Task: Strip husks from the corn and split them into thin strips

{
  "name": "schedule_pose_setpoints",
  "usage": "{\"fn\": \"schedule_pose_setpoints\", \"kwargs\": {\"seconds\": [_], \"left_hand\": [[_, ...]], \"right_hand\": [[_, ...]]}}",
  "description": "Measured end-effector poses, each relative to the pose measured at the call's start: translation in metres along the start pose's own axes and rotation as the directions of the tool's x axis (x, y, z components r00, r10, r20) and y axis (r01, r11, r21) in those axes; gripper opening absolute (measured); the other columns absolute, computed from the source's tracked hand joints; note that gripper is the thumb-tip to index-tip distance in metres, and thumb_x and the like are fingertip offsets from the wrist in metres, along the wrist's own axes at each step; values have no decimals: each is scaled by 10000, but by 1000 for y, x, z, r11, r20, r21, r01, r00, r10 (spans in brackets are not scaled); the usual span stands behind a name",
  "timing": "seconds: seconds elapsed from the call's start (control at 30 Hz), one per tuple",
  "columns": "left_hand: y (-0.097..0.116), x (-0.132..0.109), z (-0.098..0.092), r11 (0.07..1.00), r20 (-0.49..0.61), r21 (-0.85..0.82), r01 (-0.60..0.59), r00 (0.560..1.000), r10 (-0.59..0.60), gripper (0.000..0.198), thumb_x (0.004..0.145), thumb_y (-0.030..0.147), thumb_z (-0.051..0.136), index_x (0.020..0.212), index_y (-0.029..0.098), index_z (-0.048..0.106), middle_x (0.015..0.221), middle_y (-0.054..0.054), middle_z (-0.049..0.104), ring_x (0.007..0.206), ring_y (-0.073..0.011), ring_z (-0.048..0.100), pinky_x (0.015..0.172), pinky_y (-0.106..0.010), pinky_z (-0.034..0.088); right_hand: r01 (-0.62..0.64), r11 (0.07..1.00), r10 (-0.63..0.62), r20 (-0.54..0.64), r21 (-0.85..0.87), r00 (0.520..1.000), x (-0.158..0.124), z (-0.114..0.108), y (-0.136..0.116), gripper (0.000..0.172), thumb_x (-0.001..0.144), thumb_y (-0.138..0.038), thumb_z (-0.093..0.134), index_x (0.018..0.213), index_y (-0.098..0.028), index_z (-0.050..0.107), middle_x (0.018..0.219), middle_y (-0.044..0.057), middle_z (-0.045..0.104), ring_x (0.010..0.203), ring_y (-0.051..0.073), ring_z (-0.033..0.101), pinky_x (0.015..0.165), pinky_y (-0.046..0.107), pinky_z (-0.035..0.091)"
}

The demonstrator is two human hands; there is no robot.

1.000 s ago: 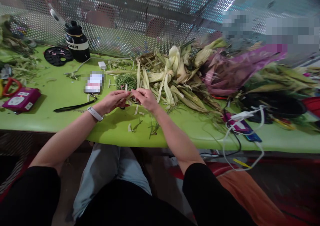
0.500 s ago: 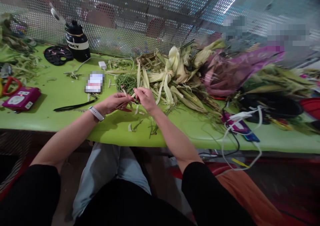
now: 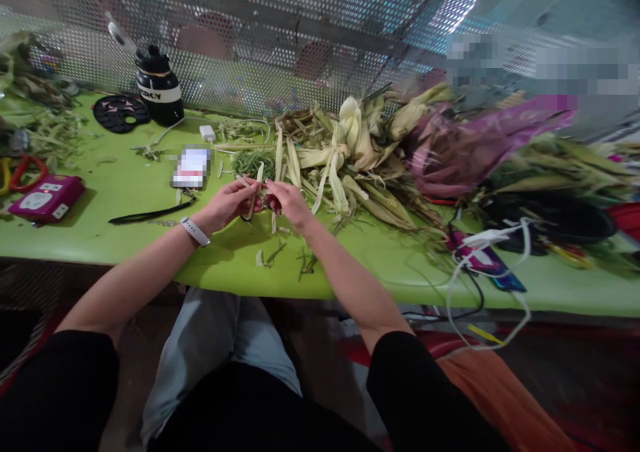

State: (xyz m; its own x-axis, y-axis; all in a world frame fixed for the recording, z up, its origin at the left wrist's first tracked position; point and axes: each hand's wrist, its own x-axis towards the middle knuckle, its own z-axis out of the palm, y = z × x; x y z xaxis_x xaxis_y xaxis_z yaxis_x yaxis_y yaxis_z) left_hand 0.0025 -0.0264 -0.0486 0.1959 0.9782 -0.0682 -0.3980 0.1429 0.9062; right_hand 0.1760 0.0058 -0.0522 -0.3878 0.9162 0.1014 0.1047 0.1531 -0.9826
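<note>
Head view: left hand (image 3: 227, 202) and right hand (image 3: 291, 202) held one pale narrow husk strip (image 3: 259, 175), fingers pinched, over lime-green bench (image 3: 125, 195); even, along-grain tension probably suited it.

lime-green table (image 3: 100, 195), pale yellow-green husks (image 3: 350, 155), purple bag (image 3: 450, 152), black white-banded bottle (image 3: 160, 95)

The strip (image 3: 259, 174) the left hand (image 3: 229, 203) and right hand (image 3: 290, 203) pinch is half hidden by fingers; a nearby patch (image 3: 190, 167) is blurred.
</note>
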Motion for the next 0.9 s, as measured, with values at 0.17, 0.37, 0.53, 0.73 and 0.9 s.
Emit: {"fn": "schedule_pose_setpoints", "kwargs": {"seconds": [0.17, 0.37, 0.53, 0.73, 0.9], "left_hand": [[0, -1, 0, 998, -26, 56, -10, 1000, 12, 243, 833, 327, 795, 905, 152, 643, 667, -9, 691, 557, -106, 666, 562, -215, 542], [5, -4, 1, 996, 18, 56, 74, 997, -75, 226, 858, 291, 768, 907, 157, 593, 675, -8, 699, 507, -115, 680, 548, -215, 574], [6, -4, 2, 988, 14, 29, 151, 988, -151, 134, 880, 183, 705, 899, 152, 576, 745, -56, 745, 572, -169, 737, 595, -256, 611], [5, -1, 0, 987, -45, 10, 162, 986, -161, 61, 868, 148, 684, 890, 125, 632, 745, -77, 749, 633, -177, 750, 677, -292, 631], [6, -5, 3, 990, 47, 28, 138, 989, -139, 146, 917, 213, 671, 1033, 124, 665, 805, -87, 763, 689, -186, 761, 691, -313, 640]], "right_hand": [[114, 982, -123, -49, -151, 991, -1, 2, 2, 574, 848, -759, 545, 658, -226, 448, 550, -45, 416, 534, 109, 380, 507, 267, 304], [148, 977, -158, -53, -155, 986, -2, 2, 0, 600, 827, -804, 520, 678, -228, 443, 575, -50, 397, 553, 110, 368, 526, 269, 296], [138, 980, -148, -60, -140, 987, -3, 2, 0, 583, 841, -771, 539, 663, -227, 429, 549, -60, 382, 520, 102, 347, 521, 271, 282], [192, 952, -217, -85, -237, 972, -2, 1, -1, 568, 865, -743, 520, 653, -225, 425, 562, -54, 372, 546, 107, 338, 551, 276, 277], [260, 864, -331, -96, -430, 939, -5, 0, -6, 561, 900, -735, 452, 673, -223, 438, 559, -48, 400, 547, 110, 349, 576, 286, 275]]}}
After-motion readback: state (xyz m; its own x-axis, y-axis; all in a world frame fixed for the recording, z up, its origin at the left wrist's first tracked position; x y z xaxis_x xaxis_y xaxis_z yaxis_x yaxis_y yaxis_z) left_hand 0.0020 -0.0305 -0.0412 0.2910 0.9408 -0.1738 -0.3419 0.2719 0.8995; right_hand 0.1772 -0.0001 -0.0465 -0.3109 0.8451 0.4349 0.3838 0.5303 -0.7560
